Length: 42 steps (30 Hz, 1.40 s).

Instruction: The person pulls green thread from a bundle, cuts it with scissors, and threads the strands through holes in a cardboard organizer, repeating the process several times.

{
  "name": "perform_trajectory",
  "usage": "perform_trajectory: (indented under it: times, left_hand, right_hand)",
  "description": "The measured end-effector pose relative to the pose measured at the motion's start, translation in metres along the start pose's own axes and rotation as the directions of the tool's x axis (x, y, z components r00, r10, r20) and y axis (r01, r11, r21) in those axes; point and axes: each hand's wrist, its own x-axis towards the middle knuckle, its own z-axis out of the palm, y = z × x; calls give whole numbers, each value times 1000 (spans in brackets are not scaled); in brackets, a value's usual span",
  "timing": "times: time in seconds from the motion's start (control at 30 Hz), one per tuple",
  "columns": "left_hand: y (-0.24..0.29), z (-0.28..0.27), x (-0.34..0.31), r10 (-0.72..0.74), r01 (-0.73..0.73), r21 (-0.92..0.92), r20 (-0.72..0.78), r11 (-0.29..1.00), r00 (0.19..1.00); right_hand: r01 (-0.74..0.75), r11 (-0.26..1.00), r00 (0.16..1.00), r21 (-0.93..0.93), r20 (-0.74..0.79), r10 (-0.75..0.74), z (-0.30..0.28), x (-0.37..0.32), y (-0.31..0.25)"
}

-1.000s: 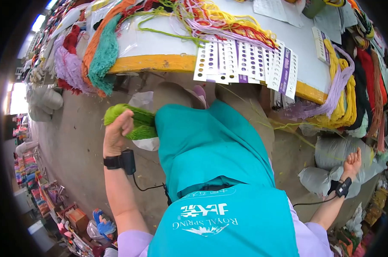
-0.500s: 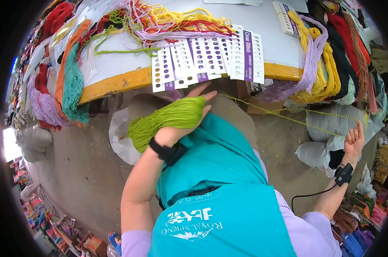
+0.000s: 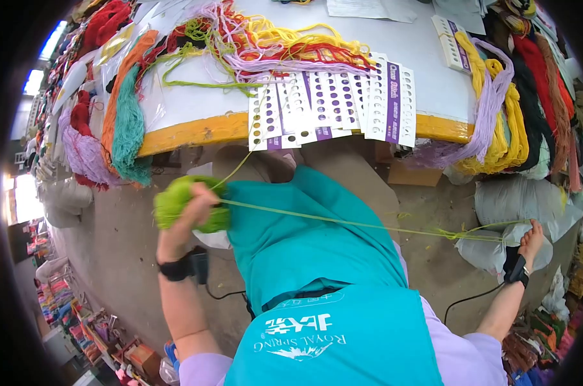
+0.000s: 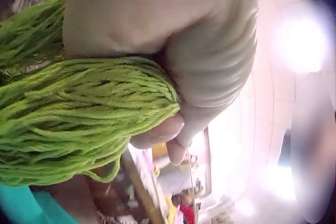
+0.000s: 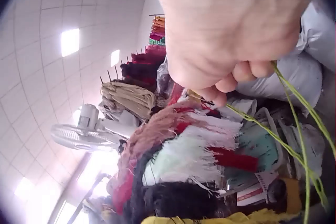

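Observation:
My left hand (image 3: pixel 187 224) grips a thick hank of bright green yarn (image 3: pixel 171 199) beside my left thigh. In the left wrist view the green hank (image 4: pixel 79 113) hangs through the curled hand, its folded end at the thumb and fingertips. Far out to the right, my right hand (image 3: pixel 531 244) holds green yarn strands (image 3: pixel 343 221), which run taut across my lap from the hank. In the right wrist view, curled fingers (image 5: pixel 252 70) clasp the strands, whose lengths trail down to the right. Another thin strand rises from the left hand toward the table.
A white table with a yellow edge (image 3: pixel 195 132) stands in front. It carries punched thread cards (image 3: pixel 390 103) and tangled purple, red and yellow threads (image 3: pixel 291 48). Teal yarn (image 3: pixel 131 145) hangs off its left end, yellow hanks (image 3: pixel 507 122) off its right. White sacks (image 3: pixel 513 199) lie at right.
The left hand with the hank swung right to the table's front edge, then came back left. The strands now stretch across the lap. The right hand stays out at the right, slightly lower.

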Motion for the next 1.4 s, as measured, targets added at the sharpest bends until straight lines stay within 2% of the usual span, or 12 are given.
perform_trajectory:
  times: [0.23, 0.33, 0.37, 0.47, 0.67, 0.73, 0.9, 1.07, 1.13, 1.2, 1.33, 1.4]
  left_hand:
    - [19, -133, -95, -26, -154, -354, -453, 923, 891]
    - [19, -177, -120, 0, -274, -355, -610, 894, 792]
    - [22, -187, -125, 23, -308, -373, -604, 875, 797]
    - [26, -177, -121, 11, -329, -265, -764, 907, 645]
    - [-28, -150, -92, -91, -95, -186, -790, 978, 606]
    - [-40, -127, -78, -113, 25, -126, -767, 992, 632]
    - [-62, -73, -53, -215, 114, -197, -630, 974, 746]
    - [-70, -45, -42, -243, 114, -241, -620, 964, 746]
    - [-69, -39, -44, -236, 110, -237, -609, 965, 757]
    - [-69, -37, -49, -262, 65, -322, -619, 945, 740]
    - [-68, -35, -61, -307, 63, -372, -645, 926, 700]
    - [-74, -34, -63, -335, 43, -430, -634, 902, 697]
  right_hand:
    - [-46, 998, 986, -35, 161, 51, 96, -21, 8]
    - [-47, 999, 969, -2, 242, 46, 144, -49, -2]
    - [-25, 1000, 960, -3, 280, 25, 163, -68, -11]
    - [16, 1000, 929, 12, 369, -20, 204, -110, -31]
    - [104, 981, 894, 164, 416, -164, 210, -132, -75]
    - [140, 970, 888, 200, 409, -212, 208, -147, -99]
    - [213, 916, 746, 341, 548, -378, 216, -199, -164]
    - [187, 837, 509, 514, 678, -530, 243, -203, -239]
    - [268, 805, 614, 529, 550, -566, 270, -203, -267]
    - [206, 792, 390, 575, 694, -605, 293, -166, -290]
    - [300, 854, 554, 425, 651, -519, 344, -93, -301]
    - [441, 861, 591, 254, 640, -491, 365, -54, -278]
